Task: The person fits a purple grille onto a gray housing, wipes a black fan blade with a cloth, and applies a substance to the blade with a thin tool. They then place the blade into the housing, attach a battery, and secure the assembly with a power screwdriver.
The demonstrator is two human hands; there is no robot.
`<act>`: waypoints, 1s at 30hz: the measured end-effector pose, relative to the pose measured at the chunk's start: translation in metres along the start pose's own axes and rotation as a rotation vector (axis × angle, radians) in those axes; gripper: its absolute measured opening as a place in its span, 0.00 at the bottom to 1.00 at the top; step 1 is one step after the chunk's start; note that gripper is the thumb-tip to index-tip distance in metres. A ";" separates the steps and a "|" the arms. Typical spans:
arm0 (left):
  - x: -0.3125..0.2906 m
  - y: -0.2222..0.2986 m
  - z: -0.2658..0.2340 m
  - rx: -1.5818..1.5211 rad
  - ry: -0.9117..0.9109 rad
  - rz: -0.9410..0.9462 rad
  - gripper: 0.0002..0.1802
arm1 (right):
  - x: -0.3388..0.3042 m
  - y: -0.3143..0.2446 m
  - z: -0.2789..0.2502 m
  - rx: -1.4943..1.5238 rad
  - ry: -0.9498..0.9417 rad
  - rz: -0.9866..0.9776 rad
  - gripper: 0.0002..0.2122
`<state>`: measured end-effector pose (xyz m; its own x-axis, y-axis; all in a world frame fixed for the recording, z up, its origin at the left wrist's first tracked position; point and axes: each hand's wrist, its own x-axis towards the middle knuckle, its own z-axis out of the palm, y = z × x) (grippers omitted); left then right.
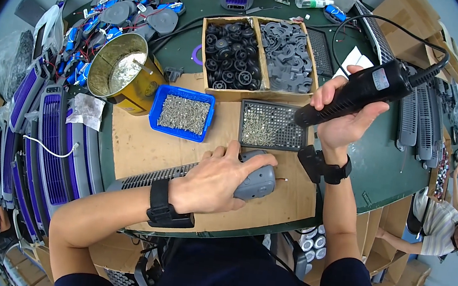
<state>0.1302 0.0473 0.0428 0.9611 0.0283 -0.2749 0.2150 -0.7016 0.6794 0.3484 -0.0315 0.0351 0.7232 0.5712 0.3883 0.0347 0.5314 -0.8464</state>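
Note:
My right hand (342,126) is raised over the right end of the mat, its fingers and thumb around a black corded electric screwdriver (366,91). The tool's tip reaches down to the left, above the right edge of a black screw tray (294,134). My left hand (213,180) presses on a long grey fan housing (258,183) with a slatted body, thumb and fingers about its rounded end. The housing lies on a cardboard mat (300,196). A short wire pokes out of its right end. Beyond my left hand stands a blue bin (155,107) of small screws.
A divided cardboard box (229,93) holds black wheels and grey parts. Left of it stand a yellow tin (137,93) and a heap of motors with wires (116,12). Purple-grey fan bodies (55,143) line the left side. At far right sits another person (440,229).

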 end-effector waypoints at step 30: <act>-0.001 -0.007 0.009 -0.018 0.085 0.053 0.43 | -0.029 -0.079 0.042 0.263 -0.300 -0.087 0.41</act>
<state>0.1264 0.0454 0.0321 0.9822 0.0520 -0.1802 0.1657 -0.6907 0.7039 0.2955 -0.0640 0.1056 0.4910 0.6536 0.5760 -0.1194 0.7054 -0.6987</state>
